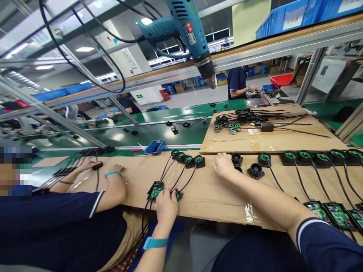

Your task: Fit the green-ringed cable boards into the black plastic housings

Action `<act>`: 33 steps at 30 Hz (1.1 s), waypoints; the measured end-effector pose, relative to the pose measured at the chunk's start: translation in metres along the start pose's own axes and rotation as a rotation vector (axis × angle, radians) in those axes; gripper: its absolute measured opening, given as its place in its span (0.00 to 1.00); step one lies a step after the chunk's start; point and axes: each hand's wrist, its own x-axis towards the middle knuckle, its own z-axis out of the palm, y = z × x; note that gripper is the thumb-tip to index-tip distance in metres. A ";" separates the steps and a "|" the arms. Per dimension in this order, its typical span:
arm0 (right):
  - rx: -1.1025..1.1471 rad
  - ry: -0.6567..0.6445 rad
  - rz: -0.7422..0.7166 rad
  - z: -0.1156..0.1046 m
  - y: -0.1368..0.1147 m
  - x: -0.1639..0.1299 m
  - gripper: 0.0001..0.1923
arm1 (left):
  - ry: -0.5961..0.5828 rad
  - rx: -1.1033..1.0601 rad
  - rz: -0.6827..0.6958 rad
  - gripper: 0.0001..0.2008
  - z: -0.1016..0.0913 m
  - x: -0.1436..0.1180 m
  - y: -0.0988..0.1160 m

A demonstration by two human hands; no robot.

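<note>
My left hand rests at the near edge of the cardboard-covered bench, its fingers closed on a small green circuit board. A second green circuit board lies just left of it. Black wires run from these boards up to several black square parts with green rings. My right hand lies flat further back on the cardboard, fingertips beside a black round part. Another black round part sits just right of that hand.
A row of green-ringed parts with wires and circuit boards fills the right. A blue heat gun hangs overhead. A co-worker's arms rest on the bench at left. A blue bin sits by the green conveyor.
</note>
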 end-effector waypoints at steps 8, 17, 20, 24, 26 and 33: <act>-0.004 -0.174 -0.155 0.000 0.019 0.004 0.13 | 0.203 -0.057 0.159 0.22 0.008 -0.017 0.059; -0.168 0.005 -0.028 -0.034 0.074 0.098 0.20 | -0.125 -0.696 0.355 0.33 0.058 -0.009 0.157; -0.278 0.058 0.080 -0.050 0.121 0.130 0.27 | -0.116 -0.718 0.275 0.31 0.063 -0.007 0.156; -0.398 0.046 0.044 -0.053 0.158 0.152 0.26 | -0.106 -0.695 0.246 0.31 0.052 -0.006 0.158; -0.447 0.053 -0.010 -0.051 0.165 0.158 0.22 | -0.099 -0.684 0.233 0.31 0.044 -0.004 0.162; -0.485 0.054 0.007 -0.053 0.188 0.181 0.19 | -0.092 -0.675 0.235 0.35 0.039 0.000 0.164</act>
